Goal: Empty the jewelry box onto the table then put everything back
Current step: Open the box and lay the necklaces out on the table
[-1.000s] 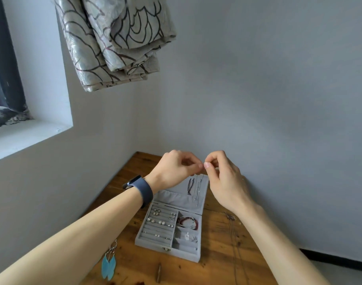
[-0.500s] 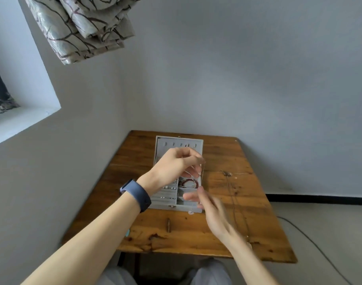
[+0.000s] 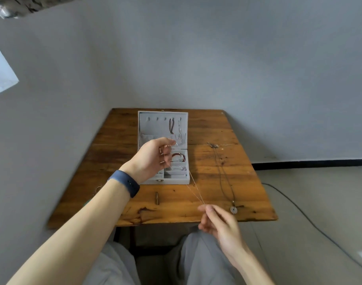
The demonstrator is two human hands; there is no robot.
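A grey jewelry box (image 3: 153, 128) lies open on the wooden table (image 3: 209, 161), its lid flat toward the wall with a dark necklace and a silver chain hanging inside. My left hand (image 3: 153, 159) hovers over the box's tray and pinches one end of a thin chain (image 3: 193, 187). The chain stretches down and right to my right hand (image 3: 219, 223), which pinches its other end near the table's front edge. A red bracelet (image 3: 179, 156) sits in the tray's right compartment.
A long dark necklace (image 3: 224, 177) with a round pendant lies on the table's right side. A small brown piece (image 3: 157, 198) rests in front of the box. A cable runs over the floor at right. My knees sit under the front edge.
My right hand has pulled down and right toward me, drawing the thin chain out long. My left hand stays over the box. The view has tilted down.
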